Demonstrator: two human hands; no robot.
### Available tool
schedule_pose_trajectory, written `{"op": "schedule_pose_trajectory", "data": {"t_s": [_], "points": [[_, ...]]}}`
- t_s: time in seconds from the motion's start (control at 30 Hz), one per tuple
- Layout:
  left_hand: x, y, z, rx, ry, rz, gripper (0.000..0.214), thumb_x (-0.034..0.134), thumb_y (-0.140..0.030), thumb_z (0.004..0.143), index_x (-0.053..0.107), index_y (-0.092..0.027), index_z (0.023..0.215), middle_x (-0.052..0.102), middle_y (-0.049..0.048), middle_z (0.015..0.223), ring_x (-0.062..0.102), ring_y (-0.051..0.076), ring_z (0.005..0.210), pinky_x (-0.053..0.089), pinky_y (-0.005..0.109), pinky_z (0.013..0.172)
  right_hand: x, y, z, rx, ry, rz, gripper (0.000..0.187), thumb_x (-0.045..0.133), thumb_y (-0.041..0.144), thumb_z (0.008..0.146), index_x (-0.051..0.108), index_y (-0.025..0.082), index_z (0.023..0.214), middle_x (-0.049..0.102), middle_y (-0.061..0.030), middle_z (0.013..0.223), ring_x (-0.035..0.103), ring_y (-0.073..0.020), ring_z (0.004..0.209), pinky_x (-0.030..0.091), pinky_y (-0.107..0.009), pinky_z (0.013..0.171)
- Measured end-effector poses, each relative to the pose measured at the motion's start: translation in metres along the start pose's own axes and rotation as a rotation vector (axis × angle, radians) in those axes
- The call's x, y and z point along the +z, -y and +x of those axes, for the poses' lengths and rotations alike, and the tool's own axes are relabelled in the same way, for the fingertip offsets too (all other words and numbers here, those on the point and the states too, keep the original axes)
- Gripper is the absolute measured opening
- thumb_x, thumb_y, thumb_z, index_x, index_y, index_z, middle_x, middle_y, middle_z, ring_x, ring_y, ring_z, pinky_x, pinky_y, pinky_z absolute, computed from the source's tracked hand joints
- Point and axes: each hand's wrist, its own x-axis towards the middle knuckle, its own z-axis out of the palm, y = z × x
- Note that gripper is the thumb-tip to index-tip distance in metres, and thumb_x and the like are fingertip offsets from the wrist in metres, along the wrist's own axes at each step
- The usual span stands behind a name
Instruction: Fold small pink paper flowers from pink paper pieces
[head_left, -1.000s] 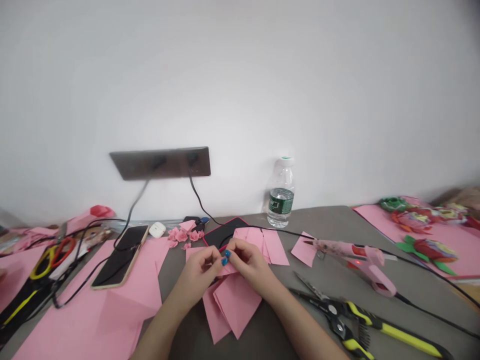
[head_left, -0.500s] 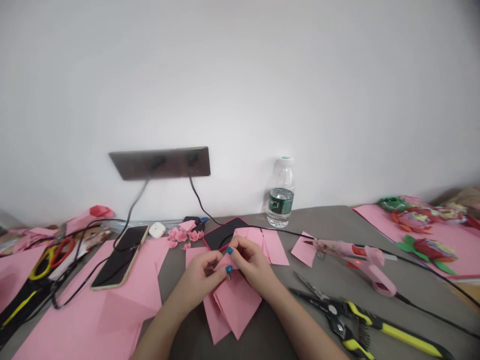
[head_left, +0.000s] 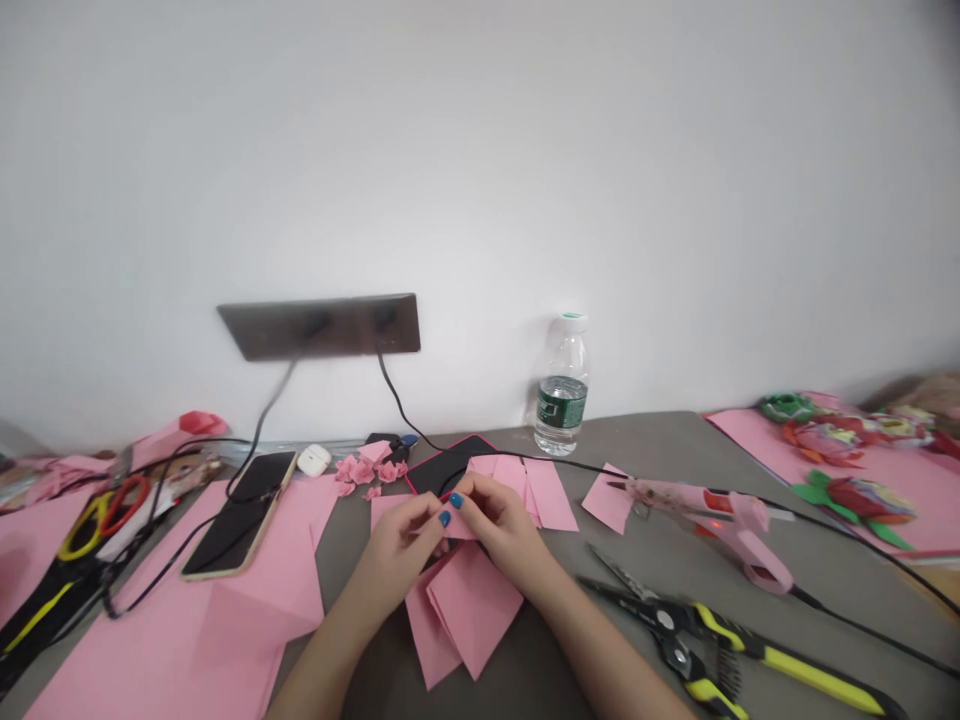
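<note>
My left hand and my right hand meet over the grey table, and both pinch one small pink paper piece between thumbs and fingertips. The nails are painted blue. Under the hands lies a fan of pink paper squares. More pink squares lie just behind the hands, partly over a black phone with a red edge.
A pink glue gun with a black cord and yellow-handled cutters lie at the right. A water bottle stands by the wall. At the left are a phone on pink sheets, scissors and cables. Paper flowers sit far right.
The fingers have shifted on the small pink piece: the left thumb moved back up to meet the right thumb. Arms and everything on the table stayed put.
</note>
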Motion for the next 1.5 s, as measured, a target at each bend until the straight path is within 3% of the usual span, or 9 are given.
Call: {"op": "schedule_pose_trajectory", "data": {"t_s": [0.2, 0.4, 0.6, 0.73, 0.87, 1.03, 1.3, 1.5], "points": [[-0.008, 0.008, 0.002, -0.015, -0.184, -0.127, 0.03, 0.058, -0.038, 0.082, 0.047, -0.019, 0.062, 0.042, -0.0059, 0.058, 0.041, 0.009, 0.051, 0.035, 0.018, 0.049, 0.001, -0.001, 0.0, -0.104, -0.019, -0.031, 0.016, 0.051, 0.021, 0.091, 0.066, 0.022, 0.096, 0.064, -0.0047, 0.087, 0.062, -0.0175, 0.078, 0.049, -0.029, 0.068], [-0.006, 0.009, 0.002, -0.14, -0.158, -0.352, 0.029, 0.063, -0.042, 0.082, 0.051, -0.019, 0.069, 0.055, -0.0035, 0.07, 0.058, 0.012, 0.065, 0.051, 0.021, 0.062, 0.001, 0.004, 0.001, -0.23, -0.02, -0.189, 0.024, 0.055, 0.006, 0.082, 0.071, 0.023, 0.089, 0.067, -0.0047, 0.084, 0.06, -0.0179, 0.076, 0.047, -0.029, 0.064], [-0.003, 0.008, 0.004, -0.119, -0.18, -0.403, 0.028, 0.072, -0.043, 0.077, 0.057, -0.019, 0.076, 0.052, -0.006, 0.064, 0.054, 0.008, 0.057, 0.05, 0.019, 0.058, 0.001, 0.005, -0.002, -0.305, -0.039, -0.302, 0.02, 0.06, 0.009, 0.083, 0.071, 0.025, 0.087, 0.058, -0.0058, 0.092, 0.059, -0.0202, 0.086, 0.05, -0.034, 0.073], [-0.002, 0.006, 0.003, -0.137, -0.185, -0.445, 0.032, 0.076, -0.044, 0.073, 0.06, -0.017, 0.073, 0.059, -0.0036, 0.066, 0.059, 0.009, 0.059, 0.051, 0.019, 0.059, 0.001, 0.003, -0.003, -0.343, -0.074, -0.365, 0.02, 0.059, 0.008, 0.083, 0.069, 0.025, 0.084, 0.056, -0.007, 0.1, 0.059, -0.0215, 0.094, 0.049, -0.035, 0.078], [0.0, 0.004, 0.003, -0.206, -0.19, -0.485, 0.034, 0.08, -0.045, 0.069, 0.065, -0.017, 0.08, 0.066, -0.0013, 0.069, 0.064, 0.01, 0.06, 0.053, 0.02, 0.06, 0.001, 0.005, -0.003, -0.305, -0.111, -0.344, 0.014, 0.062, 0.01, 0.083, 0.067, 0.023, 0.079, 0.057, -0.007, 0.1, 0.058, -0.0217, 0.094, 0.047, -0.036, 0.08], [0.004, 0.006, 0.003, -0.191, -0.189, -0.534, 0.039, 0.082, -0.043, 0.066, 0.069, -0.017, 0.092, 0.072, 0.0023, 0.073, 0.068, 0.013, 0.066, 0.054, 0.022, 0.066, 0.001, 0.008, 0.001, -0.219, -0.177, -0.191, 0.011, 0.061, 0.015, 0.084, 0.06, 0.022, 0.074, 0.058, -0.0052, 0.089, 0.057, -0.0201, 0.085, 0.045, -0.032, 0.072], [0.004, 0.003, 0.001, -0.226, -0.239, -0.425, 0.035, 0.082, -0.033, 0.062, 0.07, -0.017, 0.091, 0.074, 0.0017, 0.071, 0.069, 0.014, 0.064, 0.053, 0.023, 0.063, 0.003, 0.001, 0.001, -0.117, -0.172, -0.06, 0.018, 0.059, 0.032, 0.088, 0.056, 0.021, 0.075, 0.054, -0.003, 0.079, 0.051, -0.0181, 0.075, 0.04, -0.031, 0.067], [0.006, -0.002, 0.001, -0.174, -0.241, -0.348, 0.035, 0.082, -0.031, 0.058, 0.069, -0.017, 0.087, 0.07, 0.0001, 0.063, 0.068, 0.018, 0.064, 0.054, 0.027, 0.063, 0.003, -0.001, 0.001, -0.085, -0.195, -0.052, 0.025, 0.061, 0.038, 0.088, 0.053, 0.021, 0.071, 0.051, -0.0007, 0.072, 0.047, -0.0168, 0.068, 0.037, -0.03, 0.063]]}}
